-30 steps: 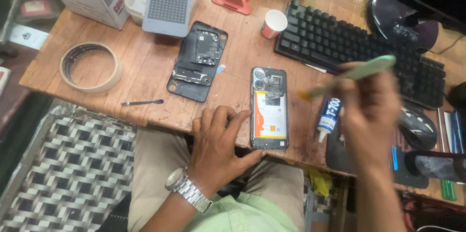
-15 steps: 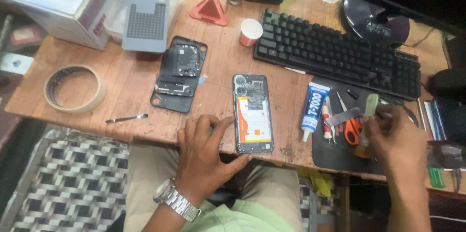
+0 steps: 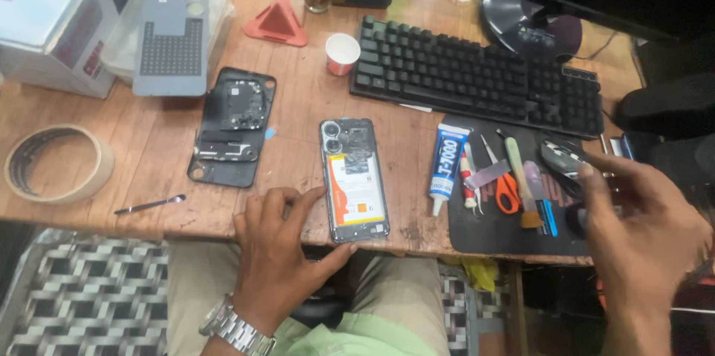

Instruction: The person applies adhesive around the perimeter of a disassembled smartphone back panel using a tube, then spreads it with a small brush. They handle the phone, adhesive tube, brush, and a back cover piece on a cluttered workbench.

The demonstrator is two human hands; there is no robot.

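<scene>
While steadying phone (image 3: 354, 181), left hand (image 3: 279, 252), perhaps loosely.

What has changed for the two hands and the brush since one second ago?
The right hand came down from above the keyboard and let go of the pale brush, which now lies on the black mat among the tools. The left hand stayed against the opened phone.

Left hand (image 3: 279, 248) steadying opened phone (image 3: 353, 179) — right hand (image 3: 640, 229) above tool mat (image 3: 514, 233), fingers spread
</scene>
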